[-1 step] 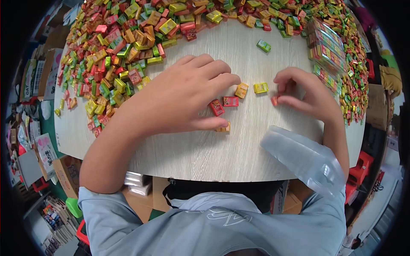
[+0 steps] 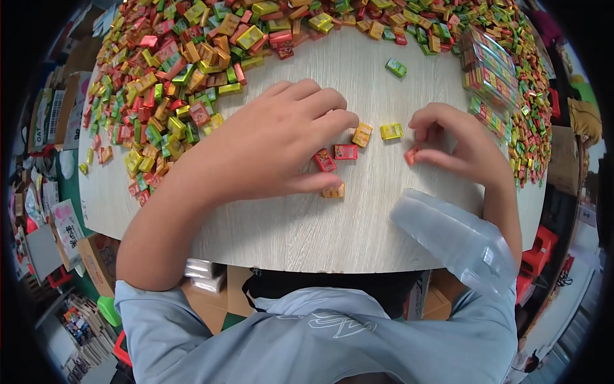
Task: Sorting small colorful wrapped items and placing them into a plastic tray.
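2 hands work: our left hand (image 2: 268, 150) lies open over candies; our right hand (image 2: 457, 144) apparently pinches a red candy (image 2: 410, 155), which could slip.

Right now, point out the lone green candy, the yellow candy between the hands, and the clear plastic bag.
lone green candy (image 2: 396, 66), head view, middle of its wrapper.
yellow candy (image 2: 391, 131), head view, centre of its top face.
clear plastic bag (image 2: 448, 240), head view, middle of the bag, at the table edge.

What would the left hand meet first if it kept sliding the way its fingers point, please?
Most likely the orange candy just beyond the left hand's fingertips, then the yellow candy.
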A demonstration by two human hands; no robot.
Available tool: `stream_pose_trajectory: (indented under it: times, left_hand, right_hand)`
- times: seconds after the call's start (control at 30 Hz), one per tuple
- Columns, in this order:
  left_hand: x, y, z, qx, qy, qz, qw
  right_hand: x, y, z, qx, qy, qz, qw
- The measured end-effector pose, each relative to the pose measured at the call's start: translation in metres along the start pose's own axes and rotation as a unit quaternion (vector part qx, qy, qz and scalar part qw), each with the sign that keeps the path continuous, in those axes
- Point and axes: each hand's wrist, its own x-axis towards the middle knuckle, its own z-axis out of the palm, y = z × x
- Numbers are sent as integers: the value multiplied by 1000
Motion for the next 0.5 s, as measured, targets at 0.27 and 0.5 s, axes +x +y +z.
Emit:
stream_pose_trajectory:
  times: [0.27, 0.5]
  left_hand:
    - [0, 1, 7, 4, 13, 9, 1000]
    - [3, 1, 8, -5, 29, 19, 999]
  right_hand:
    - [20, -1, 18, -93, 27, -85, 992]
    - [20, -8, 24, -25, 9, -112, 993]
